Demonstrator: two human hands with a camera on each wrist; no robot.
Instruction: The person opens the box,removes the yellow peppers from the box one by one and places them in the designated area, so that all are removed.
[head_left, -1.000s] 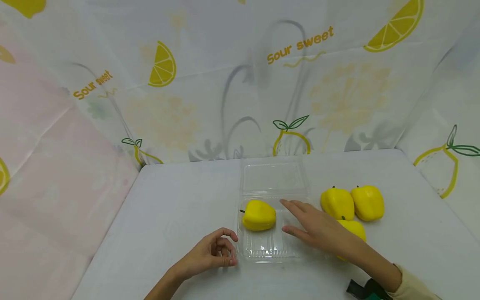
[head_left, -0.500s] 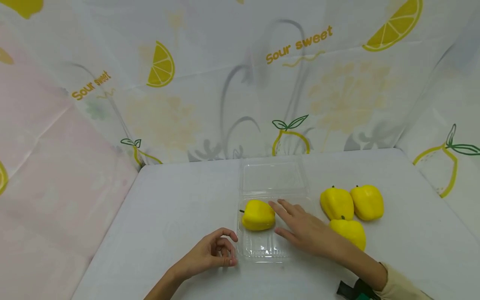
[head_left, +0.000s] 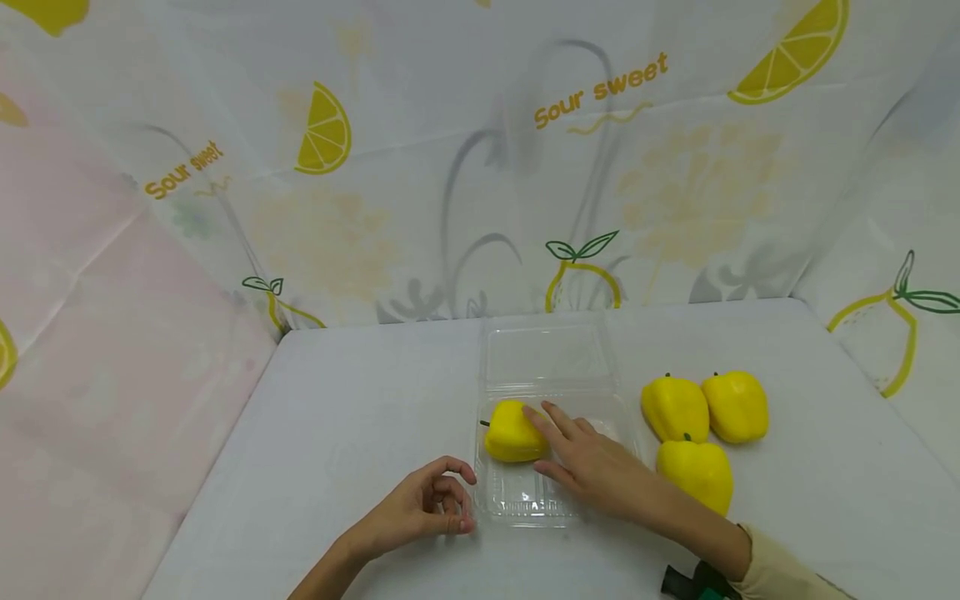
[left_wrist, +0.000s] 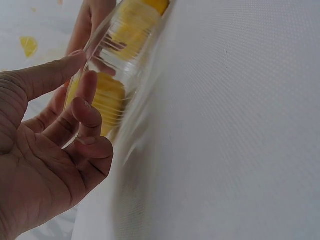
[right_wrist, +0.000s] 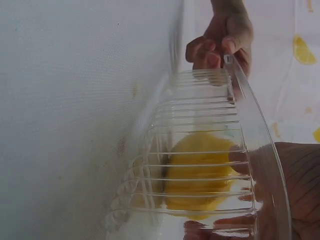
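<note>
A yellow bell pepper [head_left: 508, 435] with a dark stem lies on its side in the left part of a clear plastic clamshell container [head_left: 517, 507], whose lid [head_left: 547, 354] is folded back. My right hand [head_left: 600, 471] reaches over the container, fingers extended, with its fingertips at the pepper's right side. At the near left corner, my left hand [head_left: 416, 512] pinches the container's rim; the left wrist view has its thumb [left_wrist: 52, 75] along the rim and the other fingers curled below. Through the ribbed wall, the right wrist view shows the pepper [right_wrist: 200, 172] and part of the right hand.
Three more yellow bell peppers, one nearest me [head_left: 696, 475] and two behind it [head_left: 675, 407] [head_left: 735, 406], stand on the white table right of the container. A lemon-printed cloth [head_left: 420, 167] hangs behind the table. A dark strapped device [head_left: 701, 581] sits at the right wrist.
My right hand has moved left, from beside the yellow bell pepper in the container to its right side. The left hand, the container and the pepper have stayed in place.
</note>
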